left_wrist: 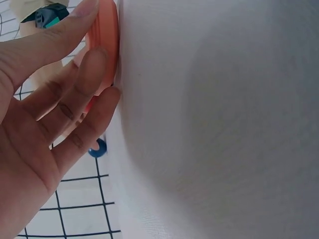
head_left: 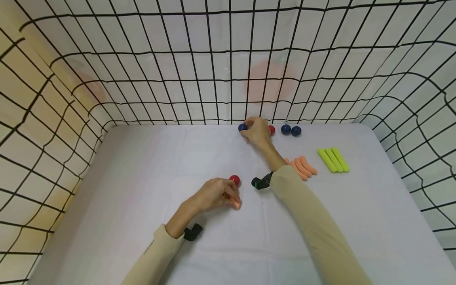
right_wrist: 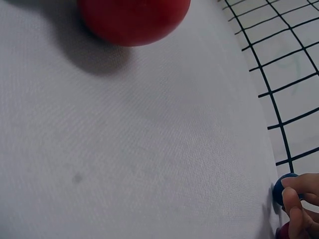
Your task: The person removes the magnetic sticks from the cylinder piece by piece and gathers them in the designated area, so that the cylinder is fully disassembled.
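Note:
In the head view my left hand (head_left: 217, 192) is low over the white cloth, pinching an orange piece (head_left: 234, 203) between thumb and fingers. Up close in the left wrist view, the orange piece (left_wrist: 105, 45) looks long and ridged, standing against the cloth. A red ball (head_left: 234, 180) sits just beyond those fingers; it looms large at the top of the right wrist view. Farther away, near the back grid, my right hand (head_left: 259, 131) pinches a blue ball (head_left: 242, 127) between thumb and fingertips. Another red ball (head_left: 272, 130) is partly hidden behind that hand.
Two more blue balls (head_left: 286, 129) lie right of the right hand. Several orange curved sticks (head_left: 303, 168) sit beside the right forearm, partly covered by it. Three yellow-green sticks (head_left: 333, 160) lie farther right. A black wire grid (head_left: 230, 79) fences the back and sides.

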Action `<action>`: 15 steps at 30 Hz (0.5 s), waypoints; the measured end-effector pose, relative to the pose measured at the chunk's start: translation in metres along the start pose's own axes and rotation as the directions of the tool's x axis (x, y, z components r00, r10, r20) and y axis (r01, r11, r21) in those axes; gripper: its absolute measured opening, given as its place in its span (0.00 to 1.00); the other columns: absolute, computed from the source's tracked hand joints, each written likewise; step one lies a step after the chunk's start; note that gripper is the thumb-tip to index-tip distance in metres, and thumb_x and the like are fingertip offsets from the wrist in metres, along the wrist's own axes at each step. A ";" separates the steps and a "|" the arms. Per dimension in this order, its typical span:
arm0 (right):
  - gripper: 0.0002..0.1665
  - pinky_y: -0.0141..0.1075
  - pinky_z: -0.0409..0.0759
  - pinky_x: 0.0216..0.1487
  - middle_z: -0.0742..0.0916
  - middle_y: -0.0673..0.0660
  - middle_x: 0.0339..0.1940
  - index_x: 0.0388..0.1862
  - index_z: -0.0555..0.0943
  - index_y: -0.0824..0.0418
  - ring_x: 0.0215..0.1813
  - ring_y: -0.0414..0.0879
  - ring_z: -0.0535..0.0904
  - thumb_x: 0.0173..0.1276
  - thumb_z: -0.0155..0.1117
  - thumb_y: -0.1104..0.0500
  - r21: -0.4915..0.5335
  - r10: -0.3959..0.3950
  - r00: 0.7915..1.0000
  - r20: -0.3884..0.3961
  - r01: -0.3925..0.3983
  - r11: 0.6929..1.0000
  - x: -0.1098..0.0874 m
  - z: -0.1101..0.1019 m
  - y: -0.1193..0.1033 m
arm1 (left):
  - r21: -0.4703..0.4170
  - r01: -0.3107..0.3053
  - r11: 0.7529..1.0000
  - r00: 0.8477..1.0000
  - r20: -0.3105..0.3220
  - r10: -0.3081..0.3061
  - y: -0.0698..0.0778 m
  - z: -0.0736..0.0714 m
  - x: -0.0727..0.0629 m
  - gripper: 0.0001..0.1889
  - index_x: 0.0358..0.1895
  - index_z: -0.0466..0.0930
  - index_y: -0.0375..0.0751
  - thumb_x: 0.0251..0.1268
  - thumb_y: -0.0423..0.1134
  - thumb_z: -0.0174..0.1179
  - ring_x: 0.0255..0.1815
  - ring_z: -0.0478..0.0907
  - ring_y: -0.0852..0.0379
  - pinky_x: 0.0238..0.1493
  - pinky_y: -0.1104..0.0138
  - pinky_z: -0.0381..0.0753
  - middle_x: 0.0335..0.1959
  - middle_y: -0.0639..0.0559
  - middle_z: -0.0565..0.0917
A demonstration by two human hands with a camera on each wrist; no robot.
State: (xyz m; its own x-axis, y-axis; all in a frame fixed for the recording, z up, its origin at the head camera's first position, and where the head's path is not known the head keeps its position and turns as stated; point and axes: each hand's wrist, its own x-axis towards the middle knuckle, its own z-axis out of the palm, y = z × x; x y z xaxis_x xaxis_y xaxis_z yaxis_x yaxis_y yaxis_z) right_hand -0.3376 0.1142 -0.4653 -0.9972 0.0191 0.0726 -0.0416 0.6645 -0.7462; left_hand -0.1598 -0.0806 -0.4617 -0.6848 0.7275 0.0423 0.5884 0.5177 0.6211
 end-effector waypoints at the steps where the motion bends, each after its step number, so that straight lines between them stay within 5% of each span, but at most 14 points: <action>1: 0.22 0.37 0.76 0.44 0.92 0.60 0.49 0.55 0.87 0.62 0.26 0.47 0.86 0.62 0.77 0.62 0.006 0.003 1.000 0.002 -0.003 1.000 0.000 -0.001 0.000 | -0.001 0.003 1.000 1.000 0.003 -0.003 0.000 0.000 0.000 0.06 0.35 0.94 0.46 0.53 0.40 0.78 0.42 0.84 0.61 0.49 0.70 0.83 0.38 0.57 0.88; 8: 0.25 0.43 0.77 0.59 0.90 0.61 0.55 0.58 0.85 0.62 0.30 0.46 0.84 0.62 0.77 0.62 0.018 -0.018 1.000 0.021 0.017 1.000 0.000 -0.004 0.002 | -0.031 0.006 1.000 1.000 0.019 -0.006 0.000 -0.001 -0.001 0.08 0.38 0.93 0.44 0.56 0.39 0.78 0.43 0.83 0.59 0.48 0.70 0.82 0.41 0.55 0.88; 11: 0.27 0.37 0.80 0.46 0.88 0.59 0.60 0.62 0.84 0.61 0.23 0.40 0.82 0.62 0.77 0.61 0.033 -0.034 0.999 0.035 0.033 0.999 -0.002 -0.007 0.001 | -0.093 0.005 0.996 1.000 -0.008 -0.006 0.001 -0.005 -0.004 0.10 0.42 0.92 0.41 0.57 0.37 0.78 0.41 0.83 0.58 0.46 0.69 0.84 0.44 0.53 0.88; 15: 0.30 0.29 0.76 0.27 0.85 0.58 0.64 0.65 0.82 0.59 0.24 0.40 0.82 0.63 0.77 0.60 0.056 -0.079 0.989 0.126 0.072 0.996 -0.018 -0.017 -0.005 | -0.155 0.033 0.987 0.991 -0.125 -0.053 0.003 -0.008 -0.007 0.08 0.40 0.91 0.40 0.58 0.33 0.77 0.34 0.81 0.59 0.38 0.70 0.85 0.41 0.50 0.87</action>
State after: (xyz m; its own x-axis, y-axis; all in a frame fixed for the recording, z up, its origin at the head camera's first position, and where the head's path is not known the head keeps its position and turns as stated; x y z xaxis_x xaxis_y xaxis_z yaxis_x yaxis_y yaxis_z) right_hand -0.3182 0.1230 -0.4514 -0.9907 -0.1280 0.0471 -0.1171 0.6215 -0.7746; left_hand -0.1568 -0.0880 -0.4537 -0.7635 0.6369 0.1068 0.4913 0.4654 0.7363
